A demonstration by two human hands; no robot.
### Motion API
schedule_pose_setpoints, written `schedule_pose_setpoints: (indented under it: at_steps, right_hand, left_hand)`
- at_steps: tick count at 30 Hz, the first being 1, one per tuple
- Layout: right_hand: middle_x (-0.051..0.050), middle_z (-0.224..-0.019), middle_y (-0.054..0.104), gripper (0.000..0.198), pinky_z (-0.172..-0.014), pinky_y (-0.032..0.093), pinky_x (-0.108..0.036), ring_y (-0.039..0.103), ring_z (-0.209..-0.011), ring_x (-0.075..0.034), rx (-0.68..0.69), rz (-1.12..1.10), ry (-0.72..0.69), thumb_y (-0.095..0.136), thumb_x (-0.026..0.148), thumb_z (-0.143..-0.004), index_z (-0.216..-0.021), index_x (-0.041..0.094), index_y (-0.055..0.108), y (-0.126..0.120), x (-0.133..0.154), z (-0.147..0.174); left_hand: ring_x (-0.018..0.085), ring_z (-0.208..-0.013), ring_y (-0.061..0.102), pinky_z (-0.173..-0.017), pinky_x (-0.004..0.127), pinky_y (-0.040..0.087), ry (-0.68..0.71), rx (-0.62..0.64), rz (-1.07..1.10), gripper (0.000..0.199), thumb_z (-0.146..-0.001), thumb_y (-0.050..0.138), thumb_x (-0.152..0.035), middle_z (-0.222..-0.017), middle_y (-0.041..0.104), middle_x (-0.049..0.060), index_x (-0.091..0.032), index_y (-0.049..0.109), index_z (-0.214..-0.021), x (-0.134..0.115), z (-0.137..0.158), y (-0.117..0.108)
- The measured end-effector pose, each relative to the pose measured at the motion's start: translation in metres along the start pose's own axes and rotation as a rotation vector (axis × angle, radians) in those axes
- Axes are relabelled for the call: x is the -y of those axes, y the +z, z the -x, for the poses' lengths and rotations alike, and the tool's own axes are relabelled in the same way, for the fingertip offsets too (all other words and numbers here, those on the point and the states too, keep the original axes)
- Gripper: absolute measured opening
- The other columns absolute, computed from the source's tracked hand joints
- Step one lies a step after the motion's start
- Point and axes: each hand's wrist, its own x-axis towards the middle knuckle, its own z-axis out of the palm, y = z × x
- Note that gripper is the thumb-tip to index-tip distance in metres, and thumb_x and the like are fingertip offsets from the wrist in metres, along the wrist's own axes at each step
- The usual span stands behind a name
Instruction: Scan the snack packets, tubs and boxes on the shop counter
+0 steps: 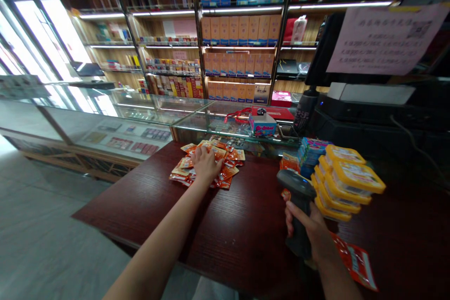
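The bare forearms point(165, 234) reach in nearest, at seven and five o'clock. At four o'clock, the right hand point(314, 229) has its grip wrapped around the handle of a dark barcode scanner point(301, 199). Toward seven o'clock from centre, the left hand point(206, 165) lies over a heap of orange sachets point(227, 175) on the counter point(239, 225); whether its grip is closed on any cannot be told. Stacked yellow tubs point(346, 185) stand just beside the scanner, between three and four o'clock.

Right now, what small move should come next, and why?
Probably pinch a single one from the pile of orange-and-cream plastic packets: the left hand rests on them, while the right hand grips the dark pistol-shaped scanner.
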Motion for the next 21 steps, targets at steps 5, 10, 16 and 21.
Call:
schedule_pose_setpoints:
  at_steps: [5,10,16,21]
  right_hand:
    - [0.008,-0.049,0.052,0.042,-0.032,0.039,-0.021,0.046,-0.034,-0.010,-0.007,-0.002,0.011,0.076,0.048,-0.066,-0.088,0.019,0.056,0.001,0.001,-0.003]
    - [0.008,-0.043,0.052,0.049,-0.030,0.040,-0.021,0.046,-0.032,-0.011,-0.205,0.025,0.132,0.079,0.054,-0.057,-0.083,0.020,0.056,0.000,0.001,-0.009]
    - [0.008,-0.046,0.054,0.051,-0.032,0.042,-0.020,0.049,-0.036,-0.010,-0.342,-0.029,0.098,0.081,0.053,-0.054,-0.084,0.020,0.056,-0.005,0.004,-0.014]
    - [0.008,-0.046,0.054,0.054,-0.031,0.042,-0.019,0.048,-0.035,-0.010,-0.351,-0.045,0.100,0.080,0.053,-0.054,-0.088,0.019,0.057,-0.004,0.005,-0.015]
  left_hand:
    - [0.035,-0.111,0.043,-0.093,0.046,0.032,0.035,-0.035,0.025,0.044,-0.080,0.052,-0.055,-0.114,0.053,0.016,-0.018,0.065,-0.099,-0.004,0.004,0.001]
    - [0.032,-0.113,0.044,-0.095,0.044,0.033,0.131,-0.043,0.187,0.034,-0.081,0.057,-0.047,-0.116,0.052,0.012,-0.022,0.064,-0.103,-0.035,0.009,0.006]
    - [0.026,-0.108,0.049,-0.098,0.040,0.036,0.309,0.079,0.534,0.032,-0.079,0.062,-0.037,-0.107,0.059,0.009,-0.021,0.066,-0.107,-0.107,0.016,0.029]
    - [0.018,-0.087,0.061,-0.082,0.029,0.046,0.273,0.299,0.861,0.023,-0.076,0.065,-0.026,-0.093,0.068,0.006,-0.017,0.069,-0.097,-0.170,0.014,0.048]
